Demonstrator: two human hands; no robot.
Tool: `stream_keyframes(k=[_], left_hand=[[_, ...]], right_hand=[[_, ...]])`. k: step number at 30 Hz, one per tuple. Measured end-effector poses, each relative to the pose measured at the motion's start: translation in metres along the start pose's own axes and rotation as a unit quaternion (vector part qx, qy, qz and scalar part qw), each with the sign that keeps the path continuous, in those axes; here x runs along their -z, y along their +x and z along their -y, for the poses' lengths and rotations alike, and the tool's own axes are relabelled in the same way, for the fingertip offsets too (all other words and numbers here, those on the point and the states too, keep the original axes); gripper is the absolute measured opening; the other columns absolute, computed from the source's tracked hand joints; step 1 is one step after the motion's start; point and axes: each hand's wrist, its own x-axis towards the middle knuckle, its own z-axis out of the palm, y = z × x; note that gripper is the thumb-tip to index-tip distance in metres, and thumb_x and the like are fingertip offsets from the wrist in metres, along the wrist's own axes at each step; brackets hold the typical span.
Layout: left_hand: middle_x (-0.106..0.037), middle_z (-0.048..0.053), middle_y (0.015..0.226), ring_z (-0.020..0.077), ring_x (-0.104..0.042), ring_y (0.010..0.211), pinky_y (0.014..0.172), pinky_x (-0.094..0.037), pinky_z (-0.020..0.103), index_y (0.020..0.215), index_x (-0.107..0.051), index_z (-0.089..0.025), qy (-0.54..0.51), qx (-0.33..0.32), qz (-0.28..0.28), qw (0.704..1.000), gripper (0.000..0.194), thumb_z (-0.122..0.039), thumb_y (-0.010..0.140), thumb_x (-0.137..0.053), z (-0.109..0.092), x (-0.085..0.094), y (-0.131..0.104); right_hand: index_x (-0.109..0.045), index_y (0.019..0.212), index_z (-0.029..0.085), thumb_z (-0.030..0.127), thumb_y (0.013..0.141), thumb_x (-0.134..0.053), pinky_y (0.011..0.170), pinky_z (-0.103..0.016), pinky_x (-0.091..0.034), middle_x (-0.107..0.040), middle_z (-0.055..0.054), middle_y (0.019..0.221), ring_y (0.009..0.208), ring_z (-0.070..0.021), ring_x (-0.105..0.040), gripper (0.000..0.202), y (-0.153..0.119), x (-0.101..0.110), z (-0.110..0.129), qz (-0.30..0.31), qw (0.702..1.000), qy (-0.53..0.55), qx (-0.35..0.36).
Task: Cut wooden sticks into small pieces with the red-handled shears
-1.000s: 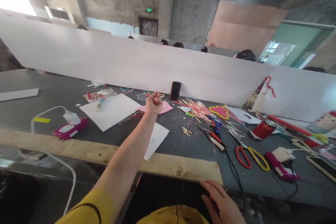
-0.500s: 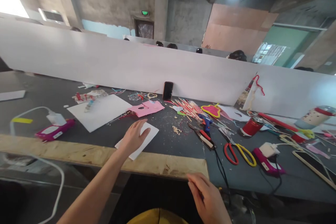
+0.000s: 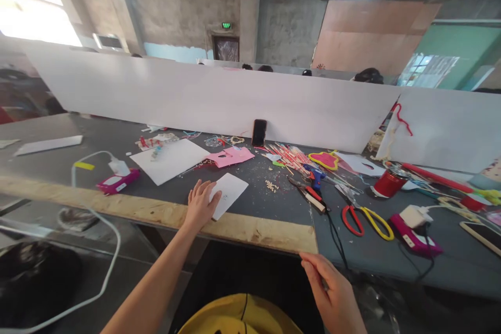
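Note:
A small white sheet of paper (image 3: 231, 191) with faint marks near its left side lies at the table's front edge. My left hand (image 3: 201, 202) rests over the sheet's left side, its fingers spread and the thumb on the paper. Low beside the corner of the wooden edge strip (image 3: 250, 228) is my right hand (image 3: 329, 284). Its fingers are curled, with thumb and forefinger tips close together; whether anything small is between them cannot be seen.
Beyond the sheet are pink cut paper (image 3: 235, 156), a larger white sheet (image 3: 176, 159) and a propped phone (image 3: 259, 132). Rightward lie pliers (image 3: 311, 195), a blue glue gun (image 3: 314, 176), red-and-yellow scissors (image 3: 366, 214) and a purple power strip (image 3: 415, 237). A white partition (image 3: 219, 96) stands behind.
My left hand has shifted toward the sheet's left side, uncovering more of it and its faint marks. The view has turned slightly left. My right hand keeps its curled shape near the edge.

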Motion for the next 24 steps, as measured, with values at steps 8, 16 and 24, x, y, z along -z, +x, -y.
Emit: stream_keyframes(k=[8, 16, 24], left_hand=[[-0.055, 0.011, 0.119, 0.0274, -0.031, 0.127, 0.102, -0.029, 0.046, 0.112, -0.054, -0.020, -0.021, -0.020, -0.017, 0.999, 0.037, -0.039, 0.085, -0.038, 0.010, -0.003, -0.001], [-0.046, 0.012, 0.129, 0.0288, -0.022, 0.132, 0.106, -0.013, 0.048, 0.126, -0.041, -0.020, 0.020, -0.091, -0.048, 0.995, 0.048, -0.042, 0.083, -0.043, -0.033, 0.010, 0.037], [-0.040, 0.012, 0.134, 0.0301, -0.020, 0.132, 0.106, -0.012, 0.051, 0.128, -0.039, -0.020, -0.019, -0.150, -0.022, 0.988, 0.050, -0.031, 0.080, -0.049, -0.110, -0.025, 0.136]], right_hand=[[-0.059, 0.077, 0.021, 0.039, 0.087, -0.038, 0.051, -0.019, -0.047, -0.062, -0.002, 0.063, 0.054, -0.0126, -0.057, 0.030, 0.010, 0.013, 0.006, -0.071, 0.992, 0.000, -0.106], [-0.042, 0.055, 0.024, 0.040, 0.087, -0.028, 0.049, -0.022, -0.038, -0.046, 0.002, 0.047, 0.045, -0.0120, -0.046, 0.038, 0.069, 0.072, -0.021, -0.164, 0.962, -0.187, -0.112], [-0.055, 0.106, 0.019, 0.031, 0.081, -0.043, 0.078, -0.036, -0.046, -0.058, -0.011, 0.108, 0.092, -0.0222, -0.057, 0.031, 0.169, 0.044, -0.087, 0.060, 0.952, -0.298, 0.010]])
